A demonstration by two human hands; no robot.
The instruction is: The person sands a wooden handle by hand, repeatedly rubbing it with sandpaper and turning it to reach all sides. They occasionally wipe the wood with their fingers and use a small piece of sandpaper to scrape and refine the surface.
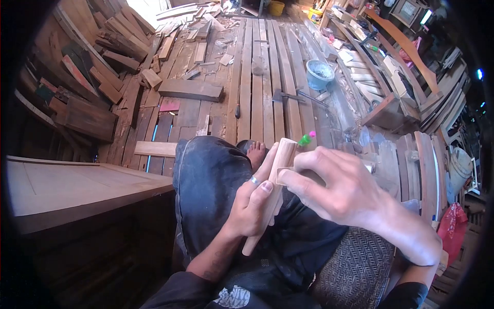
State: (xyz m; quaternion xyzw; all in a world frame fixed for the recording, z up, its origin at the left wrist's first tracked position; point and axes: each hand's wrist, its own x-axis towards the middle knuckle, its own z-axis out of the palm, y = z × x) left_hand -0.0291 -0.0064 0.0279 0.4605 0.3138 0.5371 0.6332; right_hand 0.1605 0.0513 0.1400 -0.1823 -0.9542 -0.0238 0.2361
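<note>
My left hand [250, 207] is wrapped round a pale wooden handle [284, 153] with a rounded shape. The piece slants over my lap, its thick end up and away from me and its narrow end near my left wrist. My right hand [337, 188] pinches a small folded tan sheet [281, 176] that looks like sandpaper. That sheet lies against the side of the wood, just above my left thumb. Part of the handle is hidden behind the left fingers. A ring shows on one left finger.
A green and pink object [306, 139] shows just beyond the wood. On the plank floor ahead lie a hatchet [278, 96], a thick wooden block [190, 90] and a bucket [320, 75]. A wooden panel [87, 188] stands at left; stacked boards [424, 170] are at right.
</note>
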